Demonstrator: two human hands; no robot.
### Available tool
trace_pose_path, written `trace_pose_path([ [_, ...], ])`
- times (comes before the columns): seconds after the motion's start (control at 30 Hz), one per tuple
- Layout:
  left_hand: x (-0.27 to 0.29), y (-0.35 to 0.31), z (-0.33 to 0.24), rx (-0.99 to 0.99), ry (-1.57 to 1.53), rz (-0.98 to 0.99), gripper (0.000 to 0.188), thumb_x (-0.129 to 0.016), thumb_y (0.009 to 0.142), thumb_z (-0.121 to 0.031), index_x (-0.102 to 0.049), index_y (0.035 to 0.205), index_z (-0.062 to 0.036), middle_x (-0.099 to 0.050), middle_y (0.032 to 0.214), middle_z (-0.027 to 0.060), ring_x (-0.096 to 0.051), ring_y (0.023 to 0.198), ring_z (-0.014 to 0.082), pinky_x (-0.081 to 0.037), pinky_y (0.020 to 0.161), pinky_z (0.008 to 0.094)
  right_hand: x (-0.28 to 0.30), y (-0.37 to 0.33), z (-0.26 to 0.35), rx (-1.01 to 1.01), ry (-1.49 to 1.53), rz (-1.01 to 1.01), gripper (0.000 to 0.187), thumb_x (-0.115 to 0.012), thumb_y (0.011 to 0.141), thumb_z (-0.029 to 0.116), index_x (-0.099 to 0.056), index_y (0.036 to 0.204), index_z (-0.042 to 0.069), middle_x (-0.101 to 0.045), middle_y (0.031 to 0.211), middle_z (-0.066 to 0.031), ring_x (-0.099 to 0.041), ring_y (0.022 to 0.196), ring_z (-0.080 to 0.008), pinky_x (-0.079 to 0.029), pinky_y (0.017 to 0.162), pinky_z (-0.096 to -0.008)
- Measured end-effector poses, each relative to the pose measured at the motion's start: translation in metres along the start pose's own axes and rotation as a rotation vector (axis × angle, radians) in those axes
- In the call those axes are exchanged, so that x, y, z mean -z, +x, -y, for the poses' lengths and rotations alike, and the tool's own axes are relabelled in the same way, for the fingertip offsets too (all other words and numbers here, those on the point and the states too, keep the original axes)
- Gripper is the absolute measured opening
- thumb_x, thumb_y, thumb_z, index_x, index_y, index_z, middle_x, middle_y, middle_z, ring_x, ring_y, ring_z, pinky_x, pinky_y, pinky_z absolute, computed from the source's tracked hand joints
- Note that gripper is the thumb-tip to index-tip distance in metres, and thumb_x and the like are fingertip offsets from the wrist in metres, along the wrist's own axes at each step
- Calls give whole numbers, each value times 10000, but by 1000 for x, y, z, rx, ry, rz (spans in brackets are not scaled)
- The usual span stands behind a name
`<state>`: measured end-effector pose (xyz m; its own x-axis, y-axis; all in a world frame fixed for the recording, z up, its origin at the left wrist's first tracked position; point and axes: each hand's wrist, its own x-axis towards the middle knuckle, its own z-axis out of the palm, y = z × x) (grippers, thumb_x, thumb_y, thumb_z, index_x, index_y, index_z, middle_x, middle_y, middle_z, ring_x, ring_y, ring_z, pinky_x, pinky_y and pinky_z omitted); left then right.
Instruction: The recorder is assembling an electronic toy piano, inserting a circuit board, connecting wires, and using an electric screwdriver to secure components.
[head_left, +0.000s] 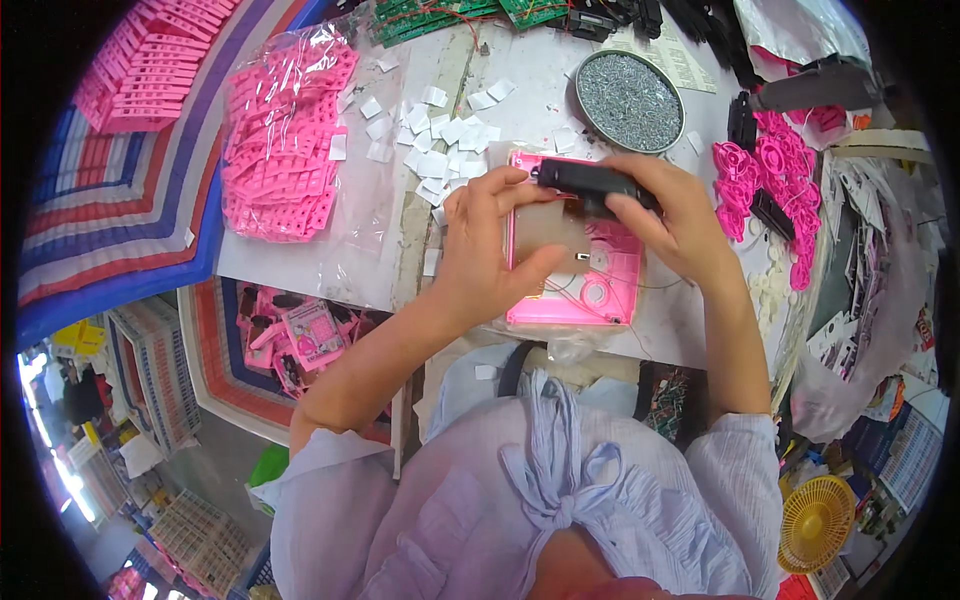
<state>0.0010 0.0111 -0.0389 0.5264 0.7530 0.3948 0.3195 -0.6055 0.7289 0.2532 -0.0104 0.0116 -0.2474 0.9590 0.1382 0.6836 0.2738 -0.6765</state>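
In front of me on the table lies an open pink plastic case (pixel 610 300). Inside it are round moulded shapes, thin wires and a flat brownish-grey board (pixel 550 235). My left hand (pixel 490 240) grips the case's left side, its thumb on the board and its fingers at the upper left corner. Between the thumb and fingers of my right hand (pixel 675 215) is a long black plastic piece (pixel 585 180). It lies across the upper part of the case, its left end near my left fingertips. My right palm hides its other end.
White paper pieces (pixel 440 150) lie scattered left of the case. A round dish of small screws (pixel 630 100) stands beyond it. Bagged pink plastic parts (pixel 285 140) are at left, pink cords (pixel 785 180) at right, and green circuit boards (pixel 430 20) along the far edge.
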Motion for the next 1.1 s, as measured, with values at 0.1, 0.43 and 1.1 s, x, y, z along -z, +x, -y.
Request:
trace_pose_path([
  [0.1,-3,0,-3,-54,45,-15,675,-763,763,-178,-489,1356,-9,-636,1193,86,-516,1131,295,-321,1023,435,8,23,10,-258,10,187,373,-613,929,373,-678,967,8,-667,718,-198,-666,715,-387,-517,678,-436],
  [0.43,-3,8,-14,-47,329,111,646,-762,766,-286,-583,1336,-39,-578,1194,97,-523,1082,289,-333,958,439,11,23,10,198,-293,81,341,-785,772,233,-635,1000,29,-678,985,-129,-627,934,-346,-518,821,-426],
  [1.1,-46,170,31,-266,406,192,172,-737,818,-264,-743,883,-105,-708,871,80,-673,877,289,-481,776,433,101,-17,3,-3,92,-1109,367,-750,876,169,-544,1123,-6,-609,821,-54,-619,724,-187,-524,680,-327],
])
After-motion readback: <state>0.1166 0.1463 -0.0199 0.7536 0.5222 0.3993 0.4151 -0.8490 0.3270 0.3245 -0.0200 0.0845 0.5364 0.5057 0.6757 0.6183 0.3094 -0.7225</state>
